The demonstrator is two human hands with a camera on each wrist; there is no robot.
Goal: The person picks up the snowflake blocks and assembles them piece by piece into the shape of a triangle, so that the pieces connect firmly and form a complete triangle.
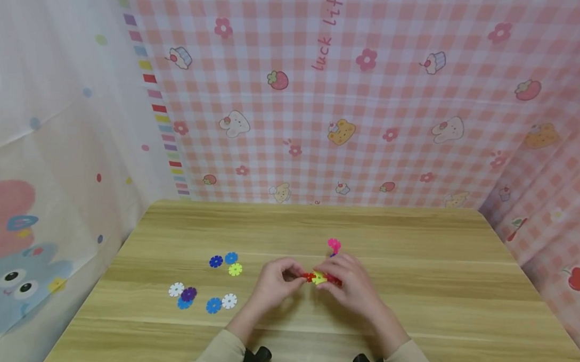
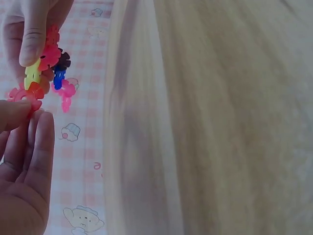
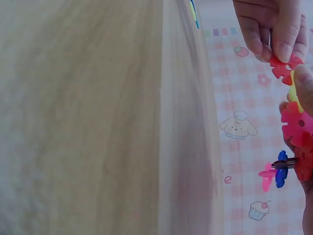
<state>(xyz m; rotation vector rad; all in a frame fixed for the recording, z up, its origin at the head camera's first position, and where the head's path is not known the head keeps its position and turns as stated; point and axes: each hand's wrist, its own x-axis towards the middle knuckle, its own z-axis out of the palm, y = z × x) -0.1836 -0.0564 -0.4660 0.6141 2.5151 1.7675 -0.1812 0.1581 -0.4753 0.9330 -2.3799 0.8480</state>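
Observation:
Above the table my left hand pinches a red snowflake disc between thumb and fingers. It meets a yellow snowflake disc, part of a joined chain that my right hand grips. Along the chain come a pinkish-red disc and a darker red disc. A dark disc, a blue disc and pink discs branch off on the far side. Fingers of the right hand cover part of the chain. Whether the red disc is fully slotted into the yellow one, I cannot tell.
Loose discs lie flat at the left of the wooden table: a dark blue disc, a lime disc, a purple disc, a white disc and several others. A patterned curtain hangs behind.

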